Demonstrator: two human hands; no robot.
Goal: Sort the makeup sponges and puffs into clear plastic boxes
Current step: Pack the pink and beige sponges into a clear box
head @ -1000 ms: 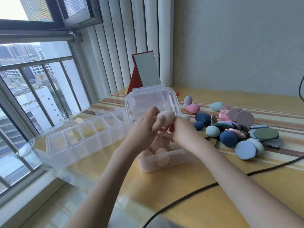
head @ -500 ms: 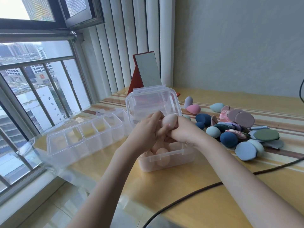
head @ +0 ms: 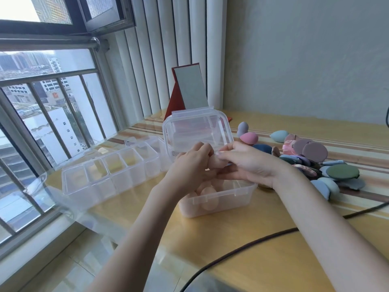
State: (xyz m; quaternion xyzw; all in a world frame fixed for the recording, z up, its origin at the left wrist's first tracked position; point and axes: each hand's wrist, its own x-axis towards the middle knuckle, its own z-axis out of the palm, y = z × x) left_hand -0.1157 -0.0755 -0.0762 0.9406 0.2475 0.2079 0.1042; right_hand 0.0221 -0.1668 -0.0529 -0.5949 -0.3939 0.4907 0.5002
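Hands, left [head: 190, 165] and right [head: 247, 161], pinch one beige teardrop sponge [head: 217, 162] over the clear lidded box [head: 216, 204] holding several; colourful sponge-and-puff pile [head: 311, 163] at 3 o'clock looks mostly unsorted.

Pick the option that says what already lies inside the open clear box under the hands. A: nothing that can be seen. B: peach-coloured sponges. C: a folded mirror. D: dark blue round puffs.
B: through the wall of the open clear box show several peach-coloured sponges; the blue and green pieces lie outside on the table, to the right.
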